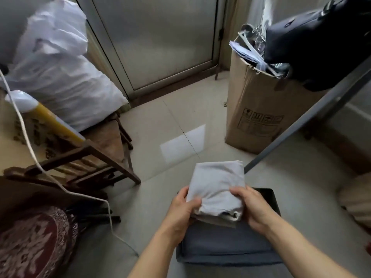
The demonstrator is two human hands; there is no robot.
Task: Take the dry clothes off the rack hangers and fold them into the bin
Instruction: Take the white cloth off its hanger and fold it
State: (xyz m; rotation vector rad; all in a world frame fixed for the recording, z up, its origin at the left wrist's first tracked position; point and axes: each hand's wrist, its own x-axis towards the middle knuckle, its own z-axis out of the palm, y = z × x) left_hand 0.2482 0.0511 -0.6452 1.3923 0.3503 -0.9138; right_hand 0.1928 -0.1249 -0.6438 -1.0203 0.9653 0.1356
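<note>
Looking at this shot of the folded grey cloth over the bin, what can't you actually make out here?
Head view only:
- Inside of the bin: covered by the folded grey cloth and both hands.
- Rack and hangers: only a slanted grey pole shows; the rest is cut off.
- Cardboard box contents: blurred, partly hidden by a dark bag.

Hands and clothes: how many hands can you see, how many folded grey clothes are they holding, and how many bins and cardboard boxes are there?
Hands: 2, the left hand and the right hand
Folded light grey clothes held by both hands: 1
Dark grey bin: 1
Cardboard box: 1
Total: 5
</note>
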